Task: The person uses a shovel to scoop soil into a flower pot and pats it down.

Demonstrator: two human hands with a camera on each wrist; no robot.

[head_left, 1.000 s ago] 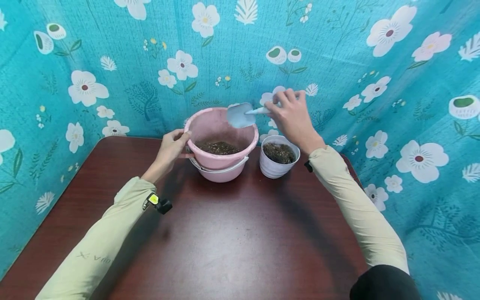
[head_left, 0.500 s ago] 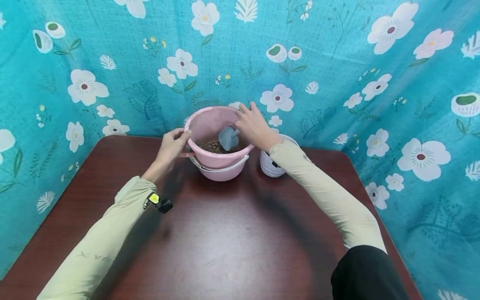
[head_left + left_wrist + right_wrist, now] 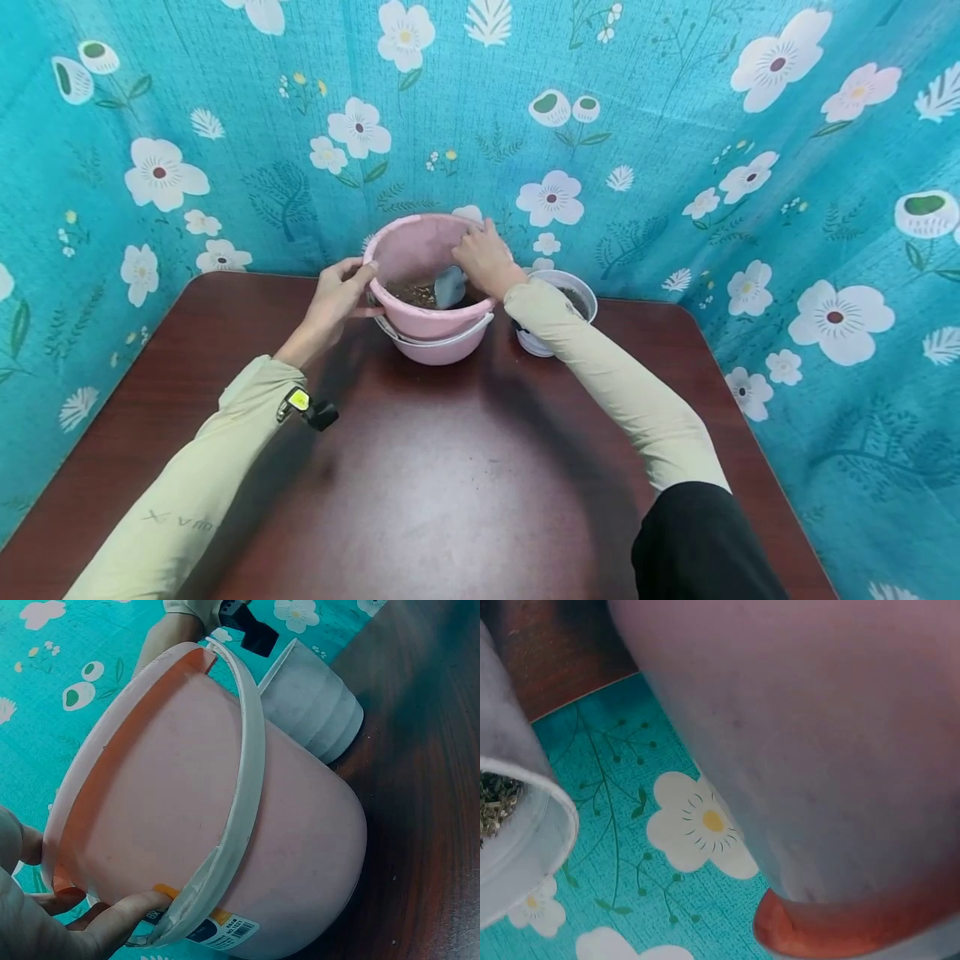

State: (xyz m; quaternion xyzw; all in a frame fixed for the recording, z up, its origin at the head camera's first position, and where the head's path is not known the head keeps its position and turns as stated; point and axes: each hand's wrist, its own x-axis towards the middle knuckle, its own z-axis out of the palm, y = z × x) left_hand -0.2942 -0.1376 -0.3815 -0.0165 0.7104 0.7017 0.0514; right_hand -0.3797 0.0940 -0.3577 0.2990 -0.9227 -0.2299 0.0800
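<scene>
A pink bucket [image 3: 435, 325] with dark soil [image 3: 412, 293] inside stands at the back of the table. My left hand [image 3: 335, 298] grips its left rim, thumb over the edge. In the left wrist view, fingers of that hand [image 3: 124, 919] lie under the rim near the white bail handle [image 3: 250, 750]. My right hand [image 3: 486, 260] reaches over the right rim and holds a light blue trowel [image 3: 450, 287], its blade down at the soil; the trowel's handle is mostly hidden by the hand. The right wrist view shows the bucket's outer wall [image 3: 802, 750], not the hand.
Just right of the bucket stands a white ribbed flowerpot [image 3: 311, 701] containing soil, partly covered by my right sleeve [image 3: 551, 312] in the head view. A blue floral curtain [image 3: 465, 100] hangs right behind the brown table [image 3: 420, 467].
My right hand has moved left and down with the trowel, from above the bucket's right side into it, bringing the blade to the soil. My left hand keeps its grip on the rim.
</scene>
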